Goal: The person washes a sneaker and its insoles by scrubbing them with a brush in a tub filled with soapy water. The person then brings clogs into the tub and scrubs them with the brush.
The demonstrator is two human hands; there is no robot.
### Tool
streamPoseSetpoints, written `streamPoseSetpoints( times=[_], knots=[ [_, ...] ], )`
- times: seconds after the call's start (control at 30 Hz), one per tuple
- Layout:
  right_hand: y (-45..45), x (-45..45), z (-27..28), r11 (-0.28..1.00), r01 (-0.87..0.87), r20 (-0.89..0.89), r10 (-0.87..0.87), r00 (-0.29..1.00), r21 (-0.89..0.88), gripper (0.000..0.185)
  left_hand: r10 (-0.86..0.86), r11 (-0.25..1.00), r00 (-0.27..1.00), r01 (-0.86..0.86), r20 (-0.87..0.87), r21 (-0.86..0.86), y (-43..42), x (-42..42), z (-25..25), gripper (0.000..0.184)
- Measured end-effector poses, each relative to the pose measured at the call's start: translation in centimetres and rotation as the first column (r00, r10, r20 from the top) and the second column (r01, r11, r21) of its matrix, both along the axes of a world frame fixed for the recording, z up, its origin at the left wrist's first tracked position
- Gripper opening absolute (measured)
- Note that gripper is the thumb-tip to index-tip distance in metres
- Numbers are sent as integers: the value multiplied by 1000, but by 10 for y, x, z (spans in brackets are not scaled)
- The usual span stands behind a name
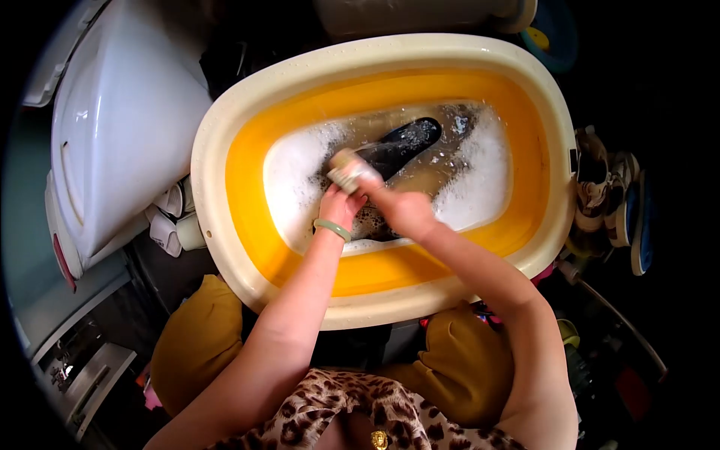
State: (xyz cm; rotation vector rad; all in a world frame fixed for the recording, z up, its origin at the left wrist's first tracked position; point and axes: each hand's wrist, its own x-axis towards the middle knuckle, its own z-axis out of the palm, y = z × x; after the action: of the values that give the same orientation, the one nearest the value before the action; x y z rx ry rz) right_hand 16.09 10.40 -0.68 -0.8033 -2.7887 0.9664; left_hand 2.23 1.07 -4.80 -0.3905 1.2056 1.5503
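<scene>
Right hand (405,214) clamped on a brush (346,169) at a dark shoe (409,144)

Left hand (340,207) sits just near of the brush; its grip I cannot tell. The shoe lies in the tub's (390,46) sudsy water (480,176), one end pointing far right. Scrubbing looks under way; rinsing seems left.
</scene>
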Motion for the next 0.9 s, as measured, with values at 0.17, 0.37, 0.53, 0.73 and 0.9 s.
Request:
streamPoseSetpoints(
  times=[0.17, 0.37, 0.53, 0.73, 0.9],
  knots=[
    [48, 6, -11, 992, -109, 466, 127, 876, -66, 58, -46, 995, 999, 48, 28, -84, -8, 0, 4, 13],
    [122, 95, -19, 922, 303, 349, -374, 859, 241, 52, 71, 985, 997, -68, 19, -157, -14, -14, -1, 28],
    [32, 23, -16, 990, 61, 182, -83, 980, 126, 50, 3, 988, 1000, -4, -7, -154, -9, -14, 6, 17],
    [27, 18, -31, 995, -102, 317, 95, 944, 4, 59, 42, 979, 998, -32, 47, -199, -1, -3, 10, 20],
    [90, 79, -21, 988, 148, 327, -150, 933, 32, 56, -7, 986, 1000, 11, 23, -165, 3, -5, 7, 19]
  ],
)
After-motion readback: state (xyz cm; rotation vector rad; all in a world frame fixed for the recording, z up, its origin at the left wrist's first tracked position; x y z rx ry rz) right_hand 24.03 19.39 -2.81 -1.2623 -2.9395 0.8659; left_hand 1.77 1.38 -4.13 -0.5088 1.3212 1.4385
